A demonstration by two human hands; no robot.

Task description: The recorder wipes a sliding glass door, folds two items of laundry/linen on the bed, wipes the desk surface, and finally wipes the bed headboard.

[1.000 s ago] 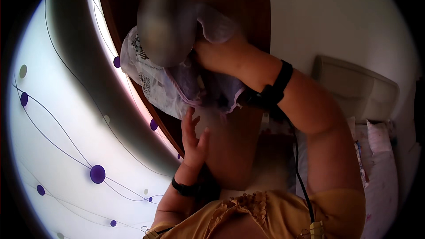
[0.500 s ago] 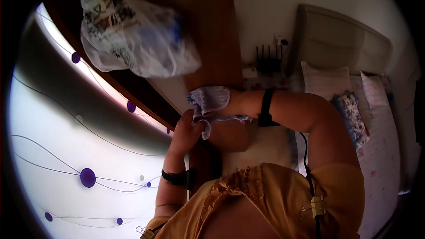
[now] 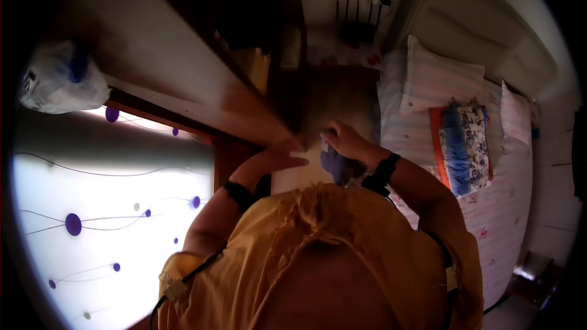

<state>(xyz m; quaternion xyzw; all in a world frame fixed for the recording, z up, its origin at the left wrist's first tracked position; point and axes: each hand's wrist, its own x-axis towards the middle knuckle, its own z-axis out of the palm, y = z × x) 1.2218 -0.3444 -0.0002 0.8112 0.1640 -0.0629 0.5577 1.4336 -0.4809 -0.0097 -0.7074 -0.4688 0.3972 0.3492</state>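
Observation:
In front of my chest, my right hand (image 3: 345, 139) is closed on a bunched grey-blue cloth (image 3: 336, 166), which hangs below the fingers. My left hand (image 3: 281, 155) is just to the left, its fingers stretched out and apart with nothing in them. It lies by the near end of a long wooden panel (image 3: 202, 85); whether it touches the panel I cannot tell. Black bands circle both of my forearms.
A bed (image 3: 510, 189) fills the right side, with a pillow (image 3: 443, 76) and folded patterned cloths (image 3: 468, 146). A black router (image 3: 358, 29) stands beyond. Yellow items (image 3: 254, 67) sit behind the panel. A white plastic bag (image 3: 64, 82) and bright curtain (image 3: 110, 201) are at left.
My hands have come apart and closer to my body; the cloth is now in the right hand only. The view has shifted, with the plastic bag now farther left.

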